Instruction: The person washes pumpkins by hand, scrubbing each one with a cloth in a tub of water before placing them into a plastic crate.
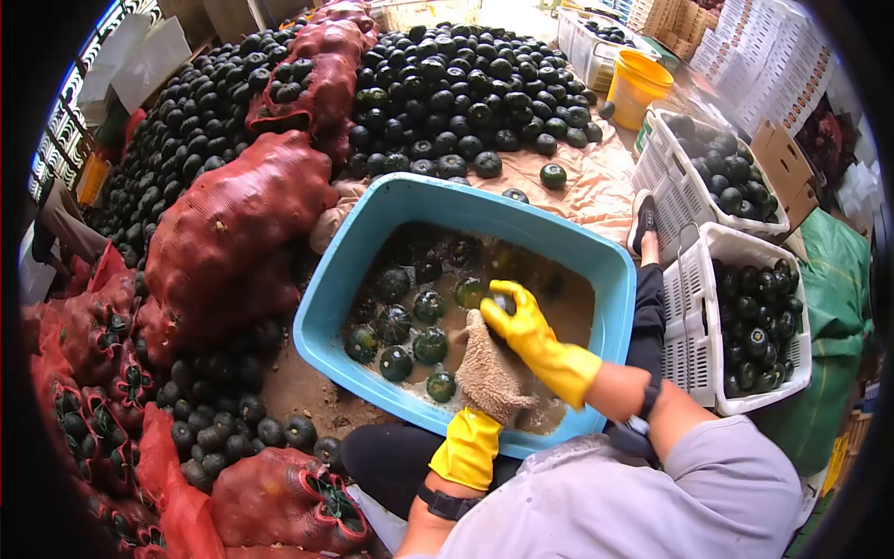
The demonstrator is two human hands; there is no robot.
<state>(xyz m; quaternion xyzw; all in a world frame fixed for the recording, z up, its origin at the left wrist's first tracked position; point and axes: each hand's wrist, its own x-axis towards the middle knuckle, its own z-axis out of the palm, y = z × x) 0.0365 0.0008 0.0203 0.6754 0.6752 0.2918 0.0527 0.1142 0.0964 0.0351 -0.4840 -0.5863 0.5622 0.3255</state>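
Note:
A blue tub (328, 300) of murky brown water stands before me, with dark green squashes (394, 321) floating in its left part. My right hand (529, 328), in a yellow rubber glove, curls its fingers round a dark squash (504, 304) over the middle of the water. My left hand (484, 391), also gloved in yellow, is covered by a tan textured cloth (494, 368) that lies against the underside of the same squash. The fingers under the cloth are hidden.
Squashes (456, 93) are heaped beyond the tub. Red mesh sacks (233, 219) lie at the left. At the right stand white crates (694, 321) of squashes, a yellow bucket (639, 88) and a green sack (829, 317). Part of another person shows at the far left edge.

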